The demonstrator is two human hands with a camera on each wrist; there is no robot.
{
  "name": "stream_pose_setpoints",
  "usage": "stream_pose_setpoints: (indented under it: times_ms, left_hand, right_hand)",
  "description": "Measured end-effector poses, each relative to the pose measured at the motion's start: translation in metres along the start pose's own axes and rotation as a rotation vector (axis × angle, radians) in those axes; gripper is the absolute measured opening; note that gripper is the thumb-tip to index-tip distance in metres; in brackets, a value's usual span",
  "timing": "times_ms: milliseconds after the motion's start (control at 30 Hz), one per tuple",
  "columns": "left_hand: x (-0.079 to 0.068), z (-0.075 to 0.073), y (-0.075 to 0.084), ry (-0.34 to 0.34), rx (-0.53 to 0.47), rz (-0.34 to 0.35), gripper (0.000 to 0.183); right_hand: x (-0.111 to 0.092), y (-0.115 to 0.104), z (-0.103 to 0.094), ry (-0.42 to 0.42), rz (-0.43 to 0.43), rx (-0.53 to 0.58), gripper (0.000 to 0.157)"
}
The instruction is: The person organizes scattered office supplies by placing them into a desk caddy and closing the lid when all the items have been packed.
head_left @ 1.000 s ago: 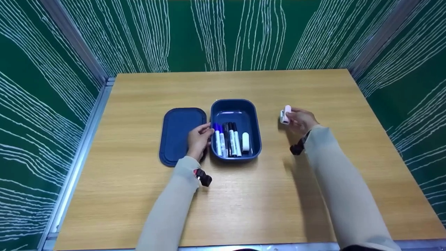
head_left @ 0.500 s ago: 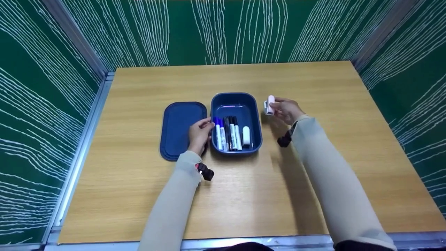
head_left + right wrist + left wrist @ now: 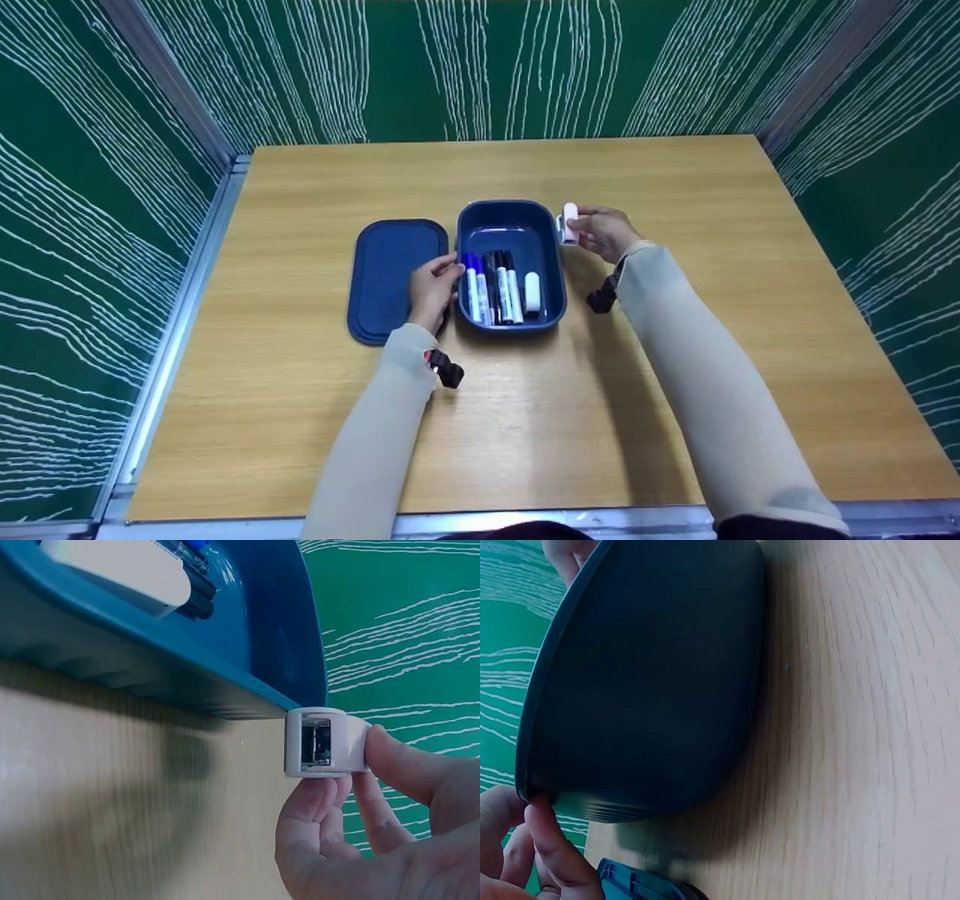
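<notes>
An open blue plastic box (image 3: pixel 511 217) stands on the table. Its left rim is pinched between the thumb and fingers of my left hand (image 3: pixel 433 289), clearer in the left wrist view (image 3: pixel 551 847). Just outside the box's right rim, my right hand (image 3: pixel 606 229) holds a small white and pale-pink block (image 3: pixel 349 742). That block has a rectangular opening with dark and metallic parts inside; its exact kind is unclear. Inside the box lie several markers (image 3: pixel 502 292), with blue or black caps, and a white rounded block (image 3: pixel 532 291).
A blue lid (image 3: pixel 386 270) lies flat to the left of the box. The wooden table (image 3: pixel 525 420) is bordered by green walls (image 3: pixel 510 75) with white streaks at the back and both sides.
My right hand has moved left with the white and pale-pink block, from well right of the box to beside its rim. My left hand has stayed at the box's left rim.
</notes>
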State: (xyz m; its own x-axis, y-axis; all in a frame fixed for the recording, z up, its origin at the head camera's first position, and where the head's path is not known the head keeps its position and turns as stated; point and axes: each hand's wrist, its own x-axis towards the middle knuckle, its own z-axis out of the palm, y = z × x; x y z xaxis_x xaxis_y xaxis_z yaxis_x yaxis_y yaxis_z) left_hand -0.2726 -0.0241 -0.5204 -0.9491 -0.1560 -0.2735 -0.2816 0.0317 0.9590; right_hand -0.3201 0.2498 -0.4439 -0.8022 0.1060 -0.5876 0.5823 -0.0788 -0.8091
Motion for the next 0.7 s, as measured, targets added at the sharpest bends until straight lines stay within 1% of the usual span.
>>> stream_pose_setpoints:
  times_ms: [167, 267, 367, 433, 533, 700]
  left_hand:
    - [-0.001, 0.001, 0.001, 0.002, 0.000, -0.001, 0.033]
    - [-0.001, 0.001, 0.001, -0.007, 0.003, -0.001, 0.032]
    - [-0.001, 0.002, 0.002, -0.012, 0.006, -0.003, 0.033]
    - [-0.001, 0.002, 0.002, -0.008, 0.004, -0.005, 0.033]
    - [-0.001, 0.002, 0.002, -0.001, -0.009, -0.004, 0.032]
    - [-0.003, 0.002, 0.004, 0.001, -0.020, -0.005, 0.032]
  right_hand:
    - [-0.005, -0.008, 0.002, -0.025, 0.032, -0.027, 0.055]
    - [-0.005, -0.011, 0.007, -0.030, 0.053, -0.026, 0.056]
    - [-0.003, -0.011, 0.014, -0.036, 0.044, -0.046, 0.058]
    - [-0.002, -0.010, 0.018, -0.044, 0.021, -0.078, 0.059]
    - [0.001, -0.006, 0.024, -0.071, -0.035, -0.151, 0.059]
    - [0.005, 0.000, 0.033, -0.053, -0.158, -0.298, 0.049]
